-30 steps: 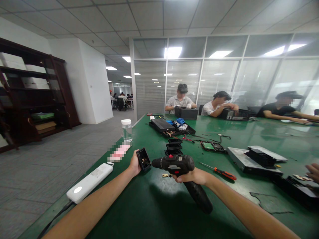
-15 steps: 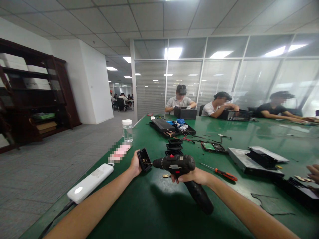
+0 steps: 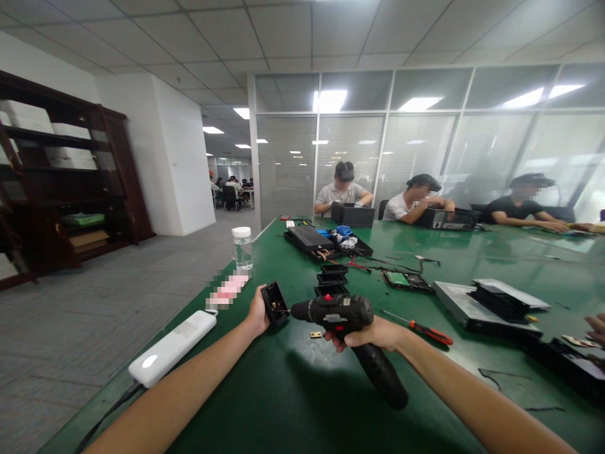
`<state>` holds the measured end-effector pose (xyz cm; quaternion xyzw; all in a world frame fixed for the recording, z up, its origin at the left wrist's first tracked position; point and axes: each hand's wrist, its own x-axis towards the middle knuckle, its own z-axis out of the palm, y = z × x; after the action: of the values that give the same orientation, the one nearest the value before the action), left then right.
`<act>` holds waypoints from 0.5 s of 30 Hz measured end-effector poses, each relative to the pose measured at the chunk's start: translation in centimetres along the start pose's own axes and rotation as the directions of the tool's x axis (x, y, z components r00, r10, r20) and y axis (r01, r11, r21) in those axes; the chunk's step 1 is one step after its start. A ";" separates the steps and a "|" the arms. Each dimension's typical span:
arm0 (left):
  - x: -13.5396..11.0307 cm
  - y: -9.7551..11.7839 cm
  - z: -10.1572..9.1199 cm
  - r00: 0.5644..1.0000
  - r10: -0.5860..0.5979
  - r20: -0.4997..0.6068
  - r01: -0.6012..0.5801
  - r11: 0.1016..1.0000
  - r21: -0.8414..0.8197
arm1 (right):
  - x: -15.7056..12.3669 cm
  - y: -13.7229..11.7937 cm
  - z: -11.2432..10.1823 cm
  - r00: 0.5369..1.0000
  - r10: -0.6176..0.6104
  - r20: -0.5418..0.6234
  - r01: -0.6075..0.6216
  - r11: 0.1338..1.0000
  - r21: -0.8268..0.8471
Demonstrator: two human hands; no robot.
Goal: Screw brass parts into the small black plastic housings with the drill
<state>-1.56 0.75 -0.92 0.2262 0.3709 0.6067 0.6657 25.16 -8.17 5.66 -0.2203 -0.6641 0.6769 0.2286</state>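
Note:
My left hand (image 3: 258,313) grips a small black open box-shaped housing (image 3: 278,313) by its left side, tilted so its hollow faces right. Brass-coloured bits show inside it. In my right hand (image 3: 362,335) is a black cordless drill (image 3: 335,311) with red buttons, held level. Its bit points left into the housing; whether the tip touches a screw I cannot make out. Below the drill's chuck a small brass-coloured plate (image 3: 316,335) lies on the green table (image 3: 265,391). Several similar black housings (image 3: 332,278) stand in a row just behind the drill.
An orange-handled screwdriver (image 3: 428,331) lies right of the drill, near a silver drive case (image 3: 466,310) and a bare hard drive (image 3: 406,280). On the left are a white power strip (image 3: 172,347) and a clear jar (image 3: 242,251). Co-workers sit across the table; another person's hand (image 3: 596,329) shows at right.
The drill and my right hand have shifted very slightly right. The housing stays in my left hand, with the bit still pointing into it.

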 end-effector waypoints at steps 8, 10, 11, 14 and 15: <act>0.2 -0.2 -0.2 1.000 0.002 0.005 -0.002 1.000 -0.021 | 0.1 0.2 0.4 0.996 -0.031 -0.084 0.038 0.995 0.092; 0.2 -0.2 -0.2 1.000 0.017 -0.004 -0.017 1.000 -0.021 | 0.1 0.0 0.3 0.996 -0.011 -0.088 0.017 0.998 0.063; 0.2 -0.3 -0.1 1.000 0.029 -0.009 -0.029 0.999 -0.017 | 0.1 -0.1 0.2 0.996 -0.004 -0.090 0.008 0.999 0.044; 0.1 -0.3 -0.1 0.999 0.045 -0.011 -0.045 0.999 0.004 | 0.1 -0.2 -0.3 0.995 0.008 -0.096 -0.009 1.000 -0.017; 0.1 -0.3 0.0 0.999 0.043 -0.009 -0.043 0.999 0.010 | 0.1 -0.2 -0.4 0.995 0.005 -0.100 -0.008 0.999 -0.035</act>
<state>-1.40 0.80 -1.17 0.2347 0.3720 0.6199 0.6497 25.28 -7.78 5.85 -0.2600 -0.6631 0.6538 0.2554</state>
